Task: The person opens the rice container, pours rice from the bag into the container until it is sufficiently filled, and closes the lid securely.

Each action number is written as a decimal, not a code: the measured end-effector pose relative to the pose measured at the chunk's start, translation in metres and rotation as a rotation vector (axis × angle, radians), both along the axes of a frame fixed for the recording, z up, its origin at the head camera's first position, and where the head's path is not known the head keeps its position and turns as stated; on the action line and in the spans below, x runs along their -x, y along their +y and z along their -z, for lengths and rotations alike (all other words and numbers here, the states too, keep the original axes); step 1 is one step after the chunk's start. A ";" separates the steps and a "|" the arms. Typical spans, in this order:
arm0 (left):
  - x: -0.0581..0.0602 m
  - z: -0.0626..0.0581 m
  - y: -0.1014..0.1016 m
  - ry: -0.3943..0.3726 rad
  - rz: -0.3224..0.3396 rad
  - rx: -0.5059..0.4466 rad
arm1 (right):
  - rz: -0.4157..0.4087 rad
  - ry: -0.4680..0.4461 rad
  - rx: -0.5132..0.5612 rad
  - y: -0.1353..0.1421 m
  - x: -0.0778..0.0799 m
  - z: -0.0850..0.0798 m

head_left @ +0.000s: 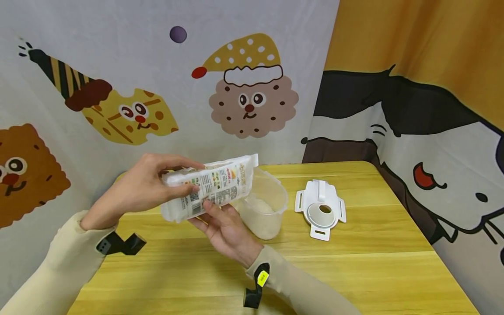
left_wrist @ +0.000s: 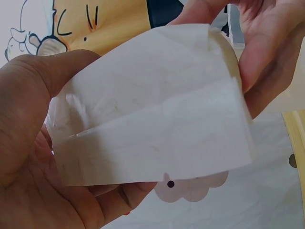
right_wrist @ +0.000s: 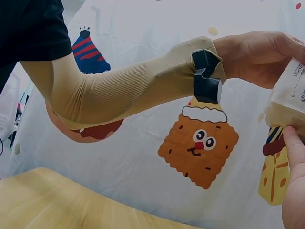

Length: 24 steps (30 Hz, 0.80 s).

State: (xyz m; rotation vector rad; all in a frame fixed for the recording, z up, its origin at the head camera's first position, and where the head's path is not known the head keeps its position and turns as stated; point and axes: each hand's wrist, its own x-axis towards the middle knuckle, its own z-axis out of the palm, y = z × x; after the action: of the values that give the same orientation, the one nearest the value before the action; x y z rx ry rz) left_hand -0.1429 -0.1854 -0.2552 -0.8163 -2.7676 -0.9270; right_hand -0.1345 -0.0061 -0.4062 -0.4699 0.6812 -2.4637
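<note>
A white printed packet point(head_left: 220, 181) is held tilted, its far end over a clear plastic container point(head_left: 280, 199) with pale grains point(head_left: 261, 223) inside. My left hand point(head_left: 143, 186) grips the packet's near end, thumb on the printed side. From below, my right hand point(head_left: 232, 234) holds it farther along, with its thumb against the print. The packet's plain, folded end point(left_wrist: 157, 109) fills the middle of the left wrist view. In the right wrist view only a corner of the packet shows at the right edge. Its far opening is hidden.
A white lid point(head_left: 320, 210) with side flaps and a round opening lies on the wooden table point(head_left: 354, 271), right of the container. Behind the table hangs a cartoon-printed cloth point(head_left: 189, 113). A small black camera point(head_left: 122, 244) is strapped to each wrist.
</note>
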 end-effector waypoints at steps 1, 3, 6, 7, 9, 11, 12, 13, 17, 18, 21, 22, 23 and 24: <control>0.000 0.000 0.000 0.004 0.003 -0.002 | -0.001 -0.001 0.000 0.000 0.000 0.000; 0.000 0.000 0.001 0.003 0.007 -0.008 | -0.005 -0.001 -0.002 0.000 0.000 0.000; 0.001 0.000 0.001 0.003 0.009 -0.009 | -0.007 -0.001 -0.005 0.000 0.000 0.000; 0.001 0.000 0.001 0.003 0.009 -0.007 | -0.007 -0.002 -0.006 0.000 0.000 0.000; 0.001 -0.001 0.001 0.002 0.008 -0.003 | -0.005 -0.002 -0.008 0.000 0.000 -0.001; 0.001 -0.001 0.001 0.004 0.008 0.001 | -0.002 -0.003 -0.008 0.000 0.000 -0.001; 0.001 -0.001 0.001 0.003 0.008 0.000 | -0.001 -0.004 -0.009 0.000 0.000 -0.001; 0.001 -0.001 0.001 0.000 0.008 -0.002 | 0.000 -0.004 -0.008 0.000 0.000 -0.001; 0.001 -0.002 0.002 -0.017 0.011 -0.017 | 0.005 -0.008 -0.003 0.000 0.000 -0.001; 0.000 -0.002 0.002 -0.021 0.010 -0.021 | 0.007 -0.007 -0.001 0.000 0.000 -0.001; 0.000 -0.004 0.003 -0.028 0.007 -0.024 | 0.009 -0.009 0.002 0.000 -0.001 -0.001; 0.000 -0.004 0.004 -0.031 0.004 -0.023 | 0.010 -0.009 0.003 0.000 0.000 -0.001; 0.001 -0.004 0.004 -0.031 0.002 -0.020 | 0.010 -0.009 0.003 0.000 0.000 -0.002; 0.001 -0.004 0.004 -0.030 0.001 -0.019 | 0.009 -0.008 0.002 0.000 0.000 -0.002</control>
State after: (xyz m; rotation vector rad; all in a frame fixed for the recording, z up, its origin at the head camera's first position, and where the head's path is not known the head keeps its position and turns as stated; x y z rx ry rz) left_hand -0.1438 -0.1812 -0.2510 -0.8082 -2.7798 -0.9717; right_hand -0.1342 -0.0057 -0.4045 -0.4579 0.6791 -2.4733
